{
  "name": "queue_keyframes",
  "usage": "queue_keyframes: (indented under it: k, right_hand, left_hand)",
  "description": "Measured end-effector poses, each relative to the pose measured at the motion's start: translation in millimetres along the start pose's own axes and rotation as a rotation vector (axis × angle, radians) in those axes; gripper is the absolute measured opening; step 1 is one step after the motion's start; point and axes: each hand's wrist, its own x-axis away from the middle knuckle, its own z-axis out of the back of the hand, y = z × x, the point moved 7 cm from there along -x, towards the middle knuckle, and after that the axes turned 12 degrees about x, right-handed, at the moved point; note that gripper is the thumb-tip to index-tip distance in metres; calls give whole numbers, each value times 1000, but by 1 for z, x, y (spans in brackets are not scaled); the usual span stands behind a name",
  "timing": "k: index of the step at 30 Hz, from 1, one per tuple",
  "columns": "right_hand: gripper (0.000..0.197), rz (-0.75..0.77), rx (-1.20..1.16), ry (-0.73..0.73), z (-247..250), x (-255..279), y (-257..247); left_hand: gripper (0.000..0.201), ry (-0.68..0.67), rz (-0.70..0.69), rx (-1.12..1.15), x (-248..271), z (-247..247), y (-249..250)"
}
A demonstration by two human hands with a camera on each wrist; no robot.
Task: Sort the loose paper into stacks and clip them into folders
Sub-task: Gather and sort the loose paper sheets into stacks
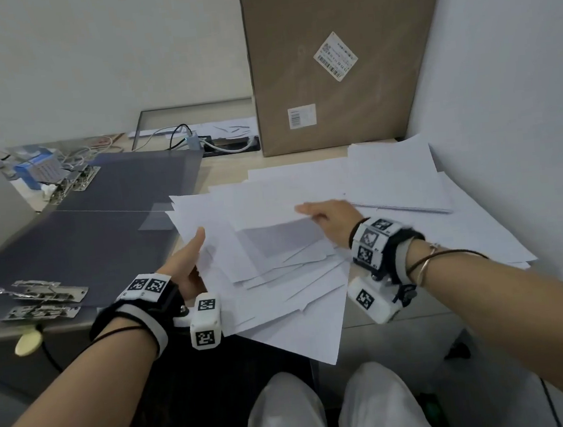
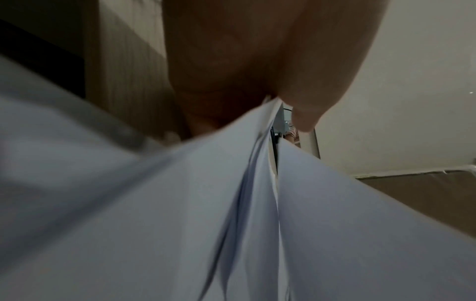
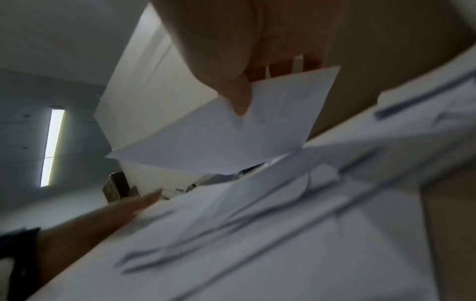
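Our left hand (image 1: pixel 187 267) grips fanned paper bundle (image 1: pixel 280 282), thumb on top; right hand (image 1: pixel 330 217) pinches top sheet (image 3: pixel 231 138), near desk edge.

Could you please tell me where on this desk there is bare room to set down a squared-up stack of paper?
The dark folder sheets offer bare surface between the two groups of metal clips and. A narrow bare strip of desk lies before the cardboard box. The right side is crowded with loose paper, which both hands are handling.
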Motion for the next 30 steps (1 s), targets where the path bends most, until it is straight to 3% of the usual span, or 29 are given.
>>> queue_keyframes:
  k: [2, 4, 6, 9, 12, 16, 19, 25, 30]
  right_hand:
    - [41, 7, 41, -155, -31, 5, -6]
    - [44, 8, 52, -272, -56, 10, -10]
    - [44, 14, 75, -350, -74, 14, -12]
    - [49, 64, 66, -413, -84, 22, -17]
    - [50, 21, -48, -354, -74, 22, -14]
    - [36, -168, -129, -75, -35, 14, 24]
    - [44, -320, -135, 61, -5, 15, 66]
    - [72, -563, -330, 45, 15, 15, 113]
    - [63, -609, -725, -99, 0, 15, 109]
  left_hand:
    - [54, -34, 12, 13, 0, -6, 1]
    - [46, -34, 33, -11, -1, -8, -1]
    - [40, -20, 62, -49, 1, -11, -4]
    - [49, 38, 77, -245, -8, -5, -6]
    - [33, 162, -68, -377, -22, 7, 4]
    - [52, 212, -151, -250, -48, 35, 8]
    - [45, 210, -171, -169, -38, 36, 13]
    - [38, 138, -176, -73, -19, 25, 14]
    - [38, 57, -190, -43, -17, 25, 13]
